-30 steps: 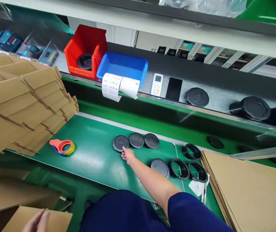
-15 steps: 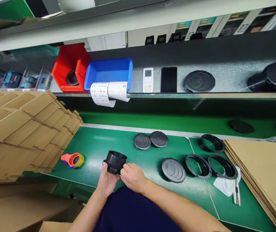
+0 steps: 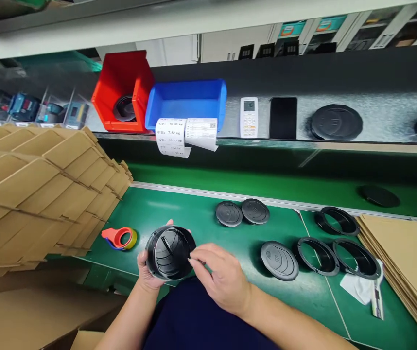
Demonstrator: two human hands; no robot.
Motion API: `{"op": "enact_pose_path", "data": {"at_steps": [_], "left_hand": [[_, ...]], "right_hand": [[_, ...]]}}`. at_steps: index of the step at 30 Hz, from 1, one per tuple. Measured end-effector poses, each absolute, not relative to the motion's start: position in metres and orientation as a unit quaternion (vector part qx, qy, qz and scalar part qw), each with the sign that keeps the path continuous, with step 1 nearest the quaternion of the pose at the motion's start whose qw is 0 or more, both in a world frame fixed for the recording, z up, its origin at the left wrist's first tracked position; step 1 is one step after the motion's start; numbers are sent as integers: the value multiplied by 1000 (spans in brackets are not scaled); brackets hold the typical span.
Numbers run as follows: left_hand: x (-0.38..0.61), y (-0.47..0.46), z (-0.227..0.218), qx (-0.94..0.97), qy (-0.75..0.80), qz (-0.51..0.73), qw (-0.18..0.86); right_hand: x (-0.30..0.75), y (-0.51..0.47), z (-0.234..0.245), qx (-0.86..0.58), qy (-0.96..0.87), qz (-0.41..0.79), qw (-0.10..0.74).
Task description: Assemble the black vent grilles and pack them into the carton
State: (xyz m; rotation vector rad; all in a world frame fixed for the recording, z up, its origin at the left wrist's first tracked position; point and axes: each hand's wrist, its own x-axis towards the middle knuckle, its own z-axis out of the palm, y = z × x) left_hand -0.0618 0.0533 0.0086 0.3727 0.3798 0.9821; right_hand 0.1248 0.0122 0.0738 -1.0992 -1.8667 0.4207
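Observation:
A round black air vent [image 3: 170, 250] is tilted so that its open back faces me, showing the curved ribbed inside and a thin bar across it. My left hand [image 3: 150, 277] is closed around its left side and underside, with fingertips showing behind the far rim. At the vent's right rim, my right hand [image 3: 223, 277] has thumb and forefinger pinched together; whether they grip the rim or some small part is hidden. Two round vents [image 3: 229, 214] lie face up behind on the green bench, and another vent [image 3: 279, 261] lies to the right.
Several black rings [image 3: 318, 256] stand at the right, near a white cloth [image 3: 356, 288] and flat cardboard [image 3: 405, 262]. A tape dispenser [image 3: 121, 238] lies left, beside stacked cardboard [image 3: 48, 189]. The shelf holds a red bin [image 3: 101, 104], a blue bin [image 3: 186, 97] and a remote [image 3: 249, 117].
The vent has been tipped from upright until its open back faces me. My right hand has shifted from its lower side to the right rim. The view has swung slightly left.

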Motion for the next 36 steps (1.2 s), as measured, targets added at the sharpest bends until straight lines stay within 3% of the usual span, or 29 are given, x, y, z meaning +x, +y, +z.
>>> {"op": "enact_pose_path", "data": {"at_steps": [5, 7, 20, 22, 24, 28, 30, 36], "left_hand": [[-68, 43, 9, 226, 210, 448, 839], [-69, 39, 7, 243, 219, 445, 834], [-85, 42, -14, 218, 208, 448, 842], [-85, 40, -18, 212, 210, 442, 846], [-86, 39, -18, 215, 200, 443, 847], [-87, 40, -10, 215, 156, 453, 851], [-88, 40, -5, 212, 146, 452, 854], [-86, 40, -1, 191, 152, 460, 854]], "right_hand": [[95, 35, 78, -506, -828, 175, 168], [87, 42, 79, -513, -833, 178, 105], [80, 45, 80, -526, -830, 182, 46], [83, 43, 82, -506, -843, 175, 53], [89, 40, 84, -481, -849, 189, 111], [109, 31, 86, -483, -763, 242, 355], [119, 27, 83, -511, -697, 267, 426], [129, 19, 62, -537, -652, 347, 409]]}}
